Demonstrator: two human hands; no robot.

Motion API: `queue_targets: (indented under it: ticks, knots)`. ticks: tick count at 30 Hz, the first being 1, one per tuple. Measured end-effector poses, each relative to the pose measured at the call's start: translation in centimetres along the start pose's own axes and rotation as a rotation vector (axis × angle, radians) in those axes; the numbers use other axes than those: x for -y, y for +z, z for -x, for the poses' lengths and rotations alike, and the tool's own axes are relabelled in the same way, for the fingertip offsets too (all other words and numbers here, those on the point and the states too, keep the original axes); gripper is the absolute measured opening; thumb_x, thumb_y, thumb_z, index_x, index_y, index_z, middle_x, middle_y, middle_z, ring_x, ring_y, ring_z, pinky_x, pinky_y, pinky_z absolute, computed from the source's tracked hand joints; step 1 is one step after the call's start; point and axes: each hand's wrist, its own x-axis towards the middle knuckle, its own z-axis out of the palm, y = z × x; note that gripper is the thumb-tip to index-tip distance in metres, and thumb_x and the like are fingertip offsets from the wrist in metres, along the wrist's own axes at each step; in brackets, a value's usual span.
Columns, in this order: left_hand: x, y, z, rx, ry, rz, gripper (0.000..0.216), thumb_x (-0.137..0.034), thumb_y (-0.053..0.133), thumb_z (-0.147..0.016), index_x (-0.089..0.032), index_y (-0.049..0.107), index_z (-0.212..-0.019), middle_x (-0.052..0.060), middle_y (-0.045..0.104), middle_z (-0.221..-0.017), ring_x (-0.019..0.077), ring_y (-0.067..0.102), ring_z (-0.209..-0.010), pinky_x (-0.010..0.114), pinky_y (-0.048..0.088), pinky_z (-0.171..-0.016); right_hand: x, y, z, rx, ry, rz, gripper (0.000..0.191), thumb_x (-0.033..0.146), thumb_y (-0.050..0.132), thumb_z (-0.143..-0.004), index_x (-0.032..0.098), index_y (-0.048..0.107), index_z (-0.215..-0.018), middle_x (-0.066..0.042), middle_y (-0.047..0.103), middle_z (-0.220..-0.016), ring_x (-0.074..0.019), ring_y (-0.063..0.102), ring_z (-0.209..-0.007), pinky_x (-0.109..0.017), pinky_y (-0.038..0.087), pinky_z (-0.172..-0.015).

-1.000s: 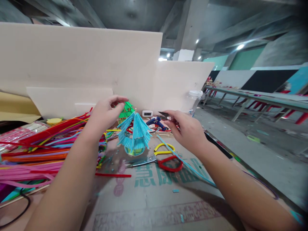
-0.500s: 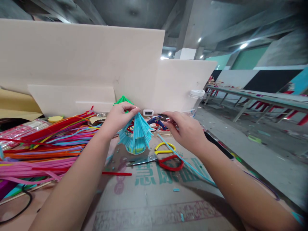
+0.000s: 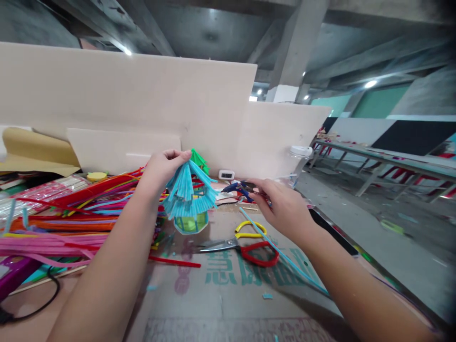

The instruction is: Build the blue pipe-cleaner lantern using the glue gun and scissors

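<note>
My left hand (image 3: 167, 166) pinches the pointed top of a light-blue tiered craft (image 3: 190, 199) made of fuzzy strips. Flared layers hang over its rounded yellow-green base (image 3: 192, 223), and it is held slightly tilted. My right hand (image 3: 285, 202) is closed around the back of a blue glue gun (image 3: 235, 188). The gun's narrow tip points left toward the craft, apart from it; its grip is partly hidden by my fingers. Below lie scissors (image 3: 228, 244) with one yellow and one red handle. A light-blue strip (image 3: 285, 256) runs from near them under my right forearm.
Bundles of coloured pipe cleaners (image 3: 71, 223) cover the left side. A green peaked piece (image 3: 200, 160), a small white digital display (image 3: 226, 175) and a clear lidded jar (image 3: 299, 161) stand before pale boards (image 3: 213, 109). A dark phone-like slab (image 3: 333, 230) lies at the right table edge.
My left hand has shifted left with the blue craft, showing more of its base and the green piece behind. The glue gun shows more plainly in my right hand. The view has tilted up slightly.
</note>
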Motion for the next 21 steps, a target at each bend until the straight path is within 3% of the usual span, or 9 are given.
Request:
queue_targets:
  ticks: [4,10,21]
  knots:
    - [-0.2,0.1,0.1,0.002,0.028,-0.025,0.038,-0.054,0.067,-0.068,-0.017,0.066,-0.075,-0.001,0.062,-0.062,0.0108,0.048,-0.051,0.021,0.035,-0.045,0.2,-0.1,0.0,0.008,0.001,0.004,0.03,0.027,0.046,-0.094,0.019,0.056,-0.121,-0.009,0.07,-0.096,-0.0212,0.065,-0.085,-0.031,0.048,-0.068]
    - [-0.3,0.5,0.2,0.016,0.064,-0.076,0.036,-0.051,0.066,-0.071,-0.016,0.068,-0.079,0.001,0.066,-0.07,0.0133,0.055,-0.062,0.021,0.039,-0.053,-0.2,0.4,0.2,0.02,-0.001,0.011,0.029,0.027,0.047,-0.094,0.015,0.056,-0.119,-0.009,0.069,-0.101,-0.022,0.065,-0.087,-0.032,0.048,-0.071]
    - [0.8,3.8,0.7,0.178,0.206,-0.16,0.036,-0.049,0.059,-0.078,-0.015,0.069,-0.084,0.003,0.068,-0.076,0.0158,0.058,-0.069,0.024,0.042,-0.06,-0.1,0.7,0.2,0.083,-0.076,-0.053,0.03,0.021,0.047,-0.093,0.016,0.053,-0.122,-0.01,0.067,-0.11,-0.0226,0.063,-0.092,-0.034,0.047,-0.075]
